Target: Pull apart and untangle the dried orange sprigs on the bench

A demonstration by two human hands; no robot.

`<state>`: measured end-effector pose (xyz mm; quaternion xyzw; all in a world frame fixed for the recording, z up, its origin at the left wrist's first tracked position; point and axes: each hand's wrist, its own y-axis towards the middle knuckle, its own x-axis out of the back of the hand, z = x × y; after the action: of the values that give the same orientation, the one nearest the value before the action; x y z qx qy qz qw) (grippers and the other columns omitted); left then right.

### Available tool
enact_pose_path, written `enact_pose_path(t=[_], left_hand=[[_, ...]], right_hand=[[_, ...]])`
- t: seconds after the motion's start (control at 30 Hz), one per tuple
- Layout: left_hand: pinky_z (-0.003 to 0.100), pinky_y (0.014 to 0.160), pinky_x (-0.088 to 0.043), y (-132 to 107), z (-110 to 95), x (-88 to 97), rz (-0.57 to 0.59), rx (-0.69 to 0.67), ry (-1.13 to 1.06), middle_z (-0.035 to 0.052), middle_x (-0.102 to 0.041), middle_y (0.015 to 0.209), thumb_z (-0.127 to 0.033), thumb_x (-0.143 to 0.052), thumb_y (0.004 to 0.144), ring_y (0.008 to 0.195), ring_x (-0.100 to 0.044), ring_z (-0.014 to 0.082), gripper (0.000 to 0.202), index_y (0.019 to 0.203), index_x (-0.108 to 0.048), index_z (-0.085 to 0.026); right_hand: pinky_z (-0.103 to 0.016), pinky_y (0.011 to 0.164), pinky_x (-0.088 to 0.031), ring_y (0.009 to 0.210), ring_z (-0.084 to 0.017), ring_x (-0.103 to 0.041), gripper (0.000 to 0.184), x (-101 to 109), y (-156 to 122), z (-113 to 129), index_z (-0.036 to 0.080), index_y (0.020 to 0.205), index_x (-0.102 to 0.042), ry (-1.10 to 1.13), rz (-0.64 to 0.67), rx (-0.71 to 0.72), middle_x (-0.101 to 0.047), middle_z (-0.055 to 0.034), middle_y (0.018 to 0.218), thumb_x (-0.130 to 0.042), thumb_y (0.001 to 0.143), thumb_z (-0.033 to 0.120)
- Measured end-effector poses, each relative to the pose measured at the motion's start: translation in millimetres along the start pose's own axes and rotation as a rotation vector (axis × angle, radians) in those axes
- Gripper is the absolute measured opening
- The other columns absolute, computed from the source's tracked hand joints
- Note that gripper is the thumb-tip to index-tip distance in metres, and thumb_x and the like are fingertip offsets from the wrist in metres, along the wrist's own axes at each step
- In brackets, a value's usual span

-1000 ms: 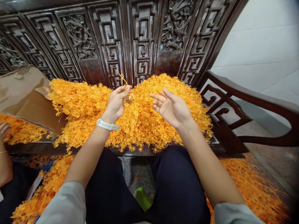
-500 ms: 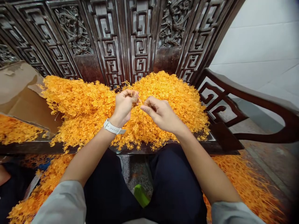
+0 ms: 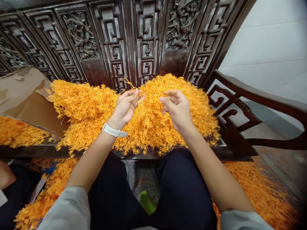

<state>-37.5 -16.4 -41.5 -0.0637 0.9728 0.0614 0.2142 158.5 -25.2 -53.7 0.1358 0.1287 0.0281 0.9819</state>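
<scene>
A big heap of orange plastic sprigs covers the seat of a dark carved wooden bench. My left hand, with a white watch band on the wrist, is held over the heap's middle and pinches a thin orange sprig between thumb and fingers; the sprig sticks up above the fingertips. My right hand hovers a short way to the right, fingers curled and pinched together, and I cannot make out anything in them.
An open cardboard box with more orange sprigs stands at the left. Orange sprigs also lie on the floor both sides of my knees. The bench's curved armrest is at the right. Another person's arm shows at the lower left.
My hands met at the sprig half a second ago and have drawn apart again; the left one still holds the sprig. The right hand went from spread open to curled.
</scene>
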Motion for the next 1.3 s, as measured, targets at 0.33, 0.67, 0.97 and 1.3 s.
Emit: enact_pose_path(t=[0.33,0.67,0.97,1.3], left_hand=[[0.030,0.084,-0.064,-24.4,13.4,-33.2,0.032,0.015,0.025,0.0008,-0.073,0.090,0.000,-0.065,0.093,0.087,-0.075,0.0124,0.029,0.081,-0.049,-0.021],[0.021,0.095,-0.065,18.7,-13.6,16.4,-0.191,-0.038,-0.181,0.0015,-0.078,0.090,-0.008,-0.070,0.099,0.086,-0.077,0.0082,0.020,0.086,-0.061,-0.019],[0.024,0.112,-0.059,-15.3,-14.5,-16.5,-0.076,0.057,-0.279,0.0041,-0.080,0.100,-0.008,-0.063,0.104,0.118,-0.079,0.0143,0.016,0.091,-0.067,-0.015],[0.029,0.090,-0.063,-8.4,-6.4,0.4,0.236,-0.270,0.351,0.0110,-0.079,0.128,-0.049,-0.081,0.095,0.106,-0.076,0.0168,0.036,0.111,-0.077,-0.018]], right_hand=[[-0.036,0.071,-0.052,0.071,-0.017,-0.065,0.013,-3.6,-22.7,8.2,0.026,0.082,-0.075,-0.409,0.277,0.585,-0.073,-0.0015,0.079,-0.078,0.095,0.027],[-0.030,0.068,-0.060,0.082,-0.016,-0.070,0.023,-13.5,-36.6,31.8,0.028,0.108,-0.072,0.192,0.315,0.114,-0.074,-0.0038,0.099,-0.080,0.093,0.044],[-0.034,0.067,-0.046,0.068,-0.012,-0.055,0.053,-14.5,-14.8,-9.1,0.024,0.126,-0.065,-0.498,0.409,0.216,-0.064,0.0010,0.090,-0.087,0.086,0.051],[-0.031,0.061,-0.048,0.064,-0.012,-0.060,0.025,-2.3,-0.5,-15.2,0.023,0.104,-0.071,-0.141,0.349,0.174,-0.065,0.0027,0.075,-0.077,0.095,0.045]])
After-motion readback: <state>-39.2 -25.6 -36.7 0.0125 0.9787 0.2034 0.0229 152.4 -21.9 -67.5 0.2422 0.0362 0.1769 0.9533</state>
